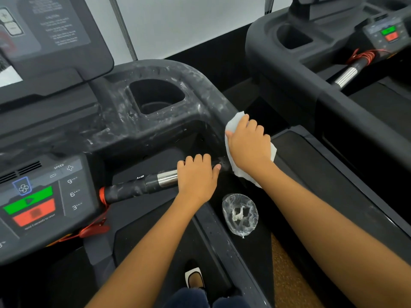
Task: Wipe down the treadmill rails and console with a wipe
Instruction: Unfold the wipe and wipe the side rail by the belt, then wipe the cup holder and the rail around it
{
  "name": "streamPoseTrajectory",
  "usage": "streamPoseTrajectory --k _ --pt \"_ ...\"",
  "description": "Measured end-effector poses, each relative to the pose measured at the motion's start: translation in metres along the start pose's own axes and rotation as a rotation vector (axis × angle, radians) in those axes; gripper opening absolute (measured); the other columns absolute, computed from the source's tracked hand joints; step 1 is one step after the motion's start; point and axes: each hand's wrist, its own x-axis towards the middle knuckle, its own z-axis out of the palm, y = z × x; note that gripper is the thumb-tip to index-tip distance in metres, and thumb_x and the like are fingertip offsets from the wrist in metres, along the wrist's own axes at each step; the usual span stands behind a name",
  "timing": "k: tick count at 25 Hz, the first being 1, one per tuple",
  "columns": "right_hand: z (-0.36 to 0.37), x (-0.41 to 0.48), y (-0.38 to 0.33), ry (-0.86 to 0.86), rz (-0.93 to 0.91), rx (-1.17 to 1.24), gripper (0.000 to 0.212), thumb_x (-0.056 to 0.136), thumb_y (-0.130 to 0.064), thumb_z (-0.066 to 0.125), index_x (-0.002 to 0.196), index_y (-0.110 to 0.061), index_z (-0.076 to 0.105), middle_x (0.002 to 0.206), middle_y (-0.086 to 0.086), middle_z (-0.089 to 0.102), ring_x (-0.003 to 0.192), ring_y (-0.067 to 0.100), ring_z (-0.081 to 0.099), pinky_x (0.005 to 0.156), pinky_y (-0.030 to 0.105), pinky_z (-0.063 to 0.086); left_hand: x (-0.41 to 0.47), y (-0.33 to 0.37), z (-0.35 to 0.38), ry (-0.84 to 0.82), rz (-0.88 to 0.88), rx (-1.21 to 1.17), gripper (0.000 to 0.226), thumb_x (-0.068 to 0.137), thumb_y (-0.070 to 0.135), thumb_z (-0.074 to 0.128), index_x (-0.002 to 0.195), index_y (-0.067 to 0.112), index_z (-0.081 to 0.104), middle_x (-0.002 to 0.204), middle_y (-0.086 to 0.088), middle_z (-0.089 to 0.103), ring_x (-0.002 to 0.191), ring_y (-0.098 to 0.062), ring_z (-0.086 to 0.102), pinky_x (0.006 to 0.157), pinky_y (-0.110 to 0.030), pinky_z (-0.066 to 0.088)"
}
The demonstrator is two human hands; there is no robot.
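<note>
Here, the right hand (249,143) lies over a crumpled white wipe (235,123), fingers curled down around it and pressing it against the black, smear-streaked side rail (213,94) of the near treadmill, just below the bend where the rail drops away from the moulded black cup holder (155,96). The wipe shows above the fingertips and hangs out below the wrist. The left hand (196,176) is closed round the short horizontal black handlebar (133,189), fingers wrapped over the top and thumb tip pointing toward the rail, just right of the bar's shiny chrome sleeve (167,178). The two hands are near each other but apart. To the left sits the grey console panel (73,196), with a green button above a red one and speed numbers beside them; a red cord with a clip (93,230) hangs beneath it. Low between the forearms, a round clear plastic wrapper (240,215) holding a scrap of crumpled white lies on the dark side deck. A second black treadmill (311,63) stands to the right.
</note>
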Motion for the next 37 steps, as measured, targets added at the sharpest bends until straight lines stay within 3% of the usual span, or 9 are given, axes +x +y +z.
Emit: streamPoseTrajectory --k 5,11,18,25,30,32,34,37 --pt "-0.005 0.044 -0.021 -0.054 -0.069 0.14 0.065 0.101 -0.05 0.03 0.139 0.002 0.031 0.124 0.017 0.054 0.104 0.03 0.057 0.077 0.036 0.045 -0.001 -0.001 0.0 0.004 0.006 -0.017 0.043 0.099 0.049 0.028 0.114 0.018 0.053 0.106 -0.002 0.062 0.094 -0.023 0.054 0.079 -0.036 0.035" --pt "-0.002 -0.051 0.033 0.005 0.042 0.025 0.071 0.096 -0.048 0.042 0.141 0.005 0.033 0.114 0.019 0.057 0.094 0.033 0.06 0.071 0.038 0.046 0.0 0.0 0.002 0.023 -0.009 -0.037 0.042 0.098 0.049 0.028 0.11 0.019 0.054 0.104 -0.001 0.061 0.093 -0.022 0.053 0.08 -0.037 0.035" --pt "-0.003 0.032 -0.018 -0.002 0.043 0.191 0.06 0.097 -0.058 0.032 0.118 -0.004 0.046 0.107 0.011 0.058 0.092 0.025 0.058 0.069 0.033 0.039 -0.001 0.002 0.002 0.029 -0.02 -0.028 0.042 0.098 0.049 0.028 0.11 0.019 0.054 0.102 -0.001 0.061 0.091 -0.022 0.054 0.079 -0.036 0.036" --pt "0.009 -0.013 -0.006 0.071 0.087 0.008 0.065 0.095 -0.051 0.042 0.133 0.002 0.037 0.111 0.017 0.056 0.095 0.03 0.059 0.08 0.04 0.047 0.0 0.002 0.0 0.035 -0.022 -0.029 0.041 0.098 0.049 0.029 0.108 0.018 0.054 0.101 -0.001 0.061 0.09 -0.021 0.053 0.077 -0.036 0.034" --pt "-0.005 0.041 -0.04 -0.005 0.005 0.064 0.068 0.099 -0.049 0.035 0.139 0.005 0.028 0.124 0.02 0.051 0.105 0.03 0.056 0.082 0.039 0.046 0.004 -0.002 -0.003 -0.074 -0.004 -0.051 0.044 0.099 0.048 0.027 0.12 0.017 0.05 0.114 -0.003 0.059 0.102 -0.024 0.052 0.085 -0.036 0.035" --pt "-0.01 0.049 -0.041 -0.058 -0.048 0.13 0.068 0.1 -0.048 0.034 0.143 0.004 0.024 0.13 0.02 0.048 0.11 0.032 0.054 0.085 0.04 0.045 0.007 -0.009 -0.008 -0.123 -0.013 -0.182 0.044 0.1 0.045 0.031 0.127 0.016 0.048 0.121 -0.004 0.057 0.11 -0.024 0.05 0.091 -0.036 0.035" --pt "-0.021 0.051 -0.027 -0.102 -0.054 0.313 0.059 0.102 -0.043 0.03 0.144 -0.001 0.027 0.13 0.018 0.049 0.112 0.035 0.054 0.083 0.043 0.044 0.011 -0.014 -0.02 -0.103 -0.08 -0.486 0.042 0.1 0.037 0.038 0.134 0.014 0.044 0.131 -0.006 0.051 0.119 -0.023 0.045 0.097 -0.035 0.036" --pt "-0.033 0.041 0.003 -0.057 0.136 0.539 0.036 0.102 -0.031 0.029 0.125 -0.007 0.044 0.114 0.012 0.055 0.101 0.033 0.055 0.071 0.037 0.036 0.025 -0.014 -0.05 0.136 -0.078 -0.733 0.036 0.098 0.025 0.045 0.134 0.017 0.045 0.136 0.002 0.047 0.124 -0.015 0.04 0.101 -0.031 0.037"
